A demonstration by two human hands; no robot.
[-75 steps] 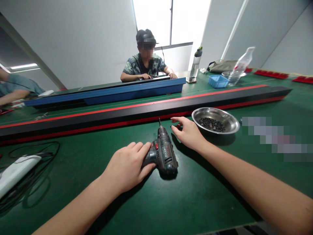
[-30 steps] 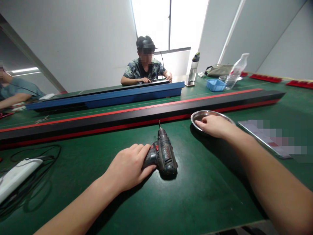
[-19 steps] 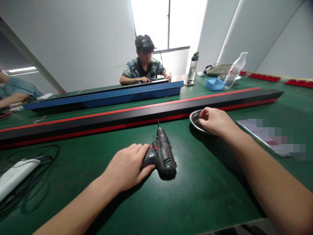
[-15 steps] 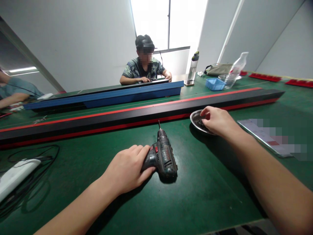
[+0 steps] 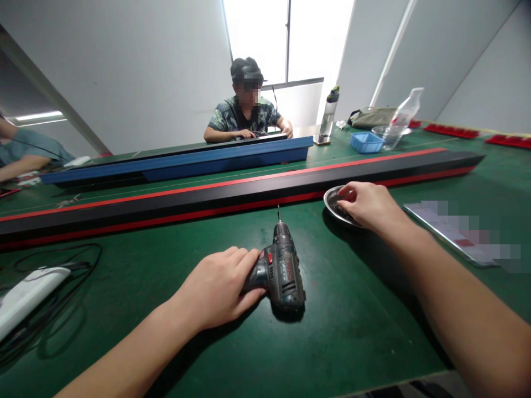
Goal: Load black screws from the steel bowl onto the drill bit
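My left hand [image 5: 226, 284] is wrapped round the handle of a black cordless drill [image 5: 287, 273], which lies on its side just above or on the green table. Its thin bit [image 5: 279, 214] points away from me, toward a long black bar with red edges [image 5: 207, 194]. My right hand [image 5: 367, 204] reaches into a shallow metal bowl [image 5: 331, 194], thumb and fingers pinched together over small dark pieces [image 5: 339, 210], too small to make out clearly. Whatever is between those fingertips is hidden.
A white power strip [image 5: 33, 296] with black cables lies at left, a phone-like flat device [image 5: 448, 232] at right. Beyond the bar are a blue bar [image 5: 228, 160], a blue basket [image 5: 366, 142], bottles [image 5: 327, 119] and a person [image 5: 244, 113] seated opposite.
The drill in my left hand has shifted slightly to the right and its bit has turned a little. My right hand stays at the bowl, its fingertips slightly lower.
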